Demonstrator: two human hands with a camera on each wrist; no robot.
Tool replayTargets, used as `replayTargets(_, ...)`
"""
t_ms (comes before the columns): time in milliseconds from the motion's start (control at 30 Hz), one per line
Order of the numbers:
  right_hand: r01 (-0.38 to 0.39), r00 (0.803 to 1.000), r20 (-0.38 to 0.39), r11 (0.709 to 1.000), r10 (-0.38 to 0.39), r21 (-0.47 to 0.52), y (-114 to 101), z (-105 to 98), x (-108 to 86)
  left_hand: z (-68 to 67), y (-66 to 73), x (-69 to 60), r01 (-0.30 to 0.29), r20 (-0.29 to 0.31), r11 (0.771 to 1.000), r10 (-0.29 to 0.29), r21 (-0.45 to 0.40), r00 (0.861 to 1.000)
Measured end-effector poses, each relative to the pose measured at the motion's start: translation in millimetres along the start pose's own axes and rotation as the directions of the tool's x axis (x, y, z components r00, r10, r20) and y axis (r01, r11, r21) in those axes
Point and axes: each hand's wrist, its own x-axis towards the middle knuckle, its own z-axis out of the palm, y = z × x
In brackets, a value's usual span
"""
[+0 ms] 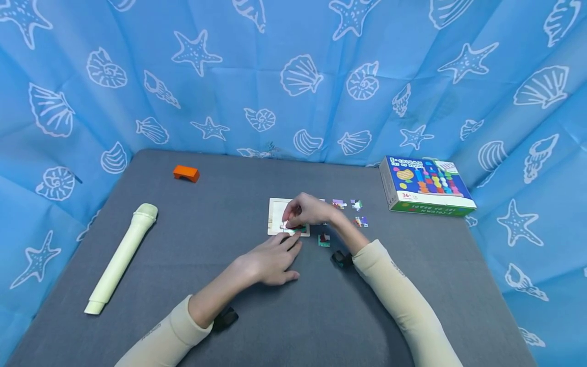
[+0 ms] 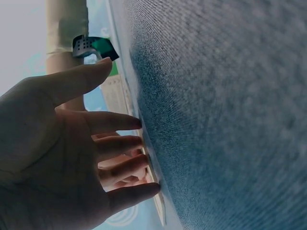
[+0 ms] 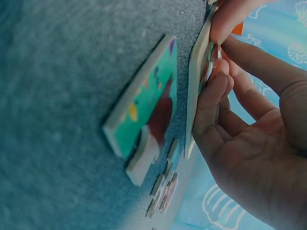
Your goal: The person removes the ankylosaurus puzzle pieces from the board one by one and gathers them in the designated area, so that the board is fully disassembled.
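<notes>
A shallow wooden puzzle tray [image 1: 275, 209] lies on the grey table, with part of a coloured picture inside it. My right hand [image 1: 310, 209] is over the tray and pinches a puzzle piece [image 3: 209, 70] low against it; the fingers partly hide that piece. My left hand [image 1: 273, 261] is palm down at the tray's near edge, its fingers spread and their tips touching the edge. Just right of the tray lies a loose green and dark red piece [image 1: 324, 240]. Several more loose pieces [image 1: 361, 221] are spread beyond it.
A colourful bead-set box [image 1: 428, 186] stands at the back right. An orange arched block [image 1: 186, 173] sits at the back left, and a pale green toy microphone [image 1: 121, 257] lies along the left side. Blue shell-patterned curtains [image 1: 302, 76] hang around the table.
</notes>
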Motion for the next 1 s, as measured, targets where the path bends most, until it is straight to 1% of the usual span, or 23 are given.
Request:
replayTargets(233,0.007,1.000,-0.009,1.000,-0.006,0.016,0,-1,-4.1,0.6,-0.1,0.8,0.006,0.006,1.000,-0.006,-0.024,1.000)
replayTargets(433,0.074,0.997,-0.029,0.997,-0.073,0.029,3,0,-11.6,-0.5,-0.9,0.7,0.006,0.009,0.999,-0.006,-0.045,1.000)
replayTargets(533,0.093,0.994,-0.056,0.995,-0.091,0.040,3,-1,-16.7,-0.6,-1.5,0.3,0.000,0.008,0.999,0.000,-0.048,1.000)
replayTargets(667,0.094,0.991,-0.098,0.993,-0.087,0.066,3,-3,-26.1,-0.8,-1.9,-0.6,-0.004,0.004,0.998,0.005,-0.057,1.000)
replayTargets(767,0.084,0.991,-0.113,0.992,-0.073,0.092,6,-6,-34.9,-1.0,-1.8,-1.2,-0.002,0.000,0.998,0.002,-0.064,1.000)
replayTargets(1000,0.053,0.989,-0.147,0.990,-0.033,0.130,16,-12,-63.0,-1.3,-1.2,-2.1,0.008,-0.005,0.998,-0.008,-0.069,1.000)
